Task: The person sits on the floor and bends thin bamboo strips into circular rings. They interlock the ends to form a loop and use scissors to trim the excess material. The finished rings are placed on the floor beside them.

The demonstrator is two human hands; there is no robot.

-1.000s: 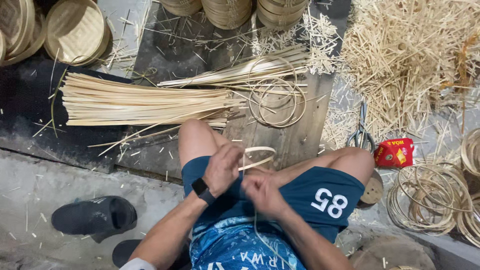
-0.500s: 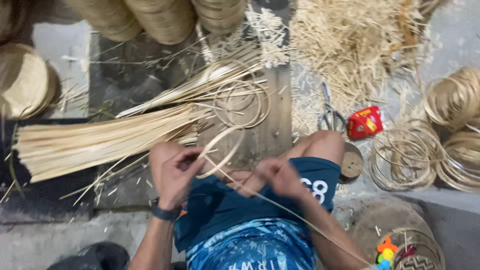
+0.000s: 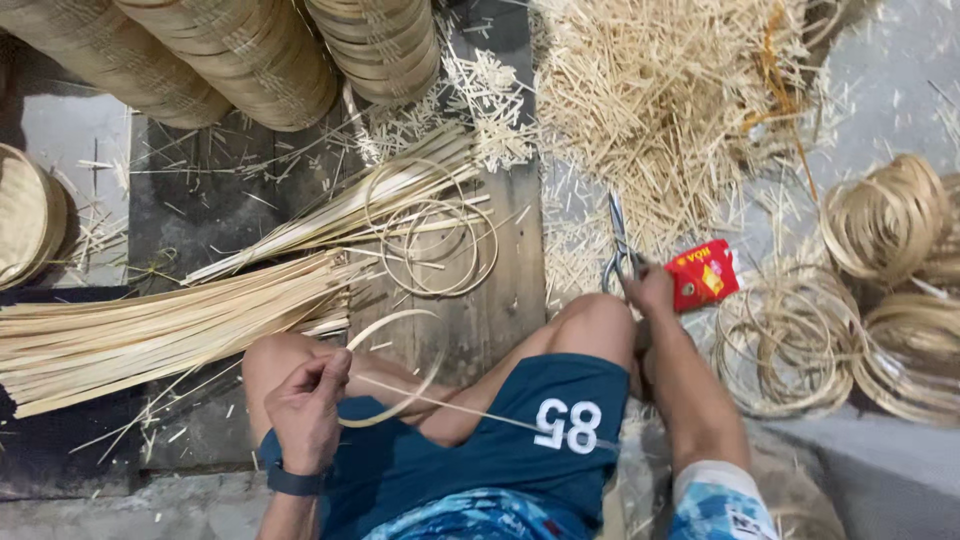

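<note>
My left hand pinches a thin bamboo ring over my left knee, with a long loose strip trailing from it across my blue shorts. My right hand is stretched out to the right past my right knee and rests on the handles of metal scissors, whose blades point away from me. A small red packet lies just right of that hand.
A bundle of bamboo strips lies at left on a wooden board, with finished rings on it. Stacked woven baskets stand at the back, a heap of offcuts at upper right, coiled rings at right.
My right hand has left the ring and reached right to the scissors. My left hand keeps hold of the ring. The view has shifted and swung to the right.
</note>
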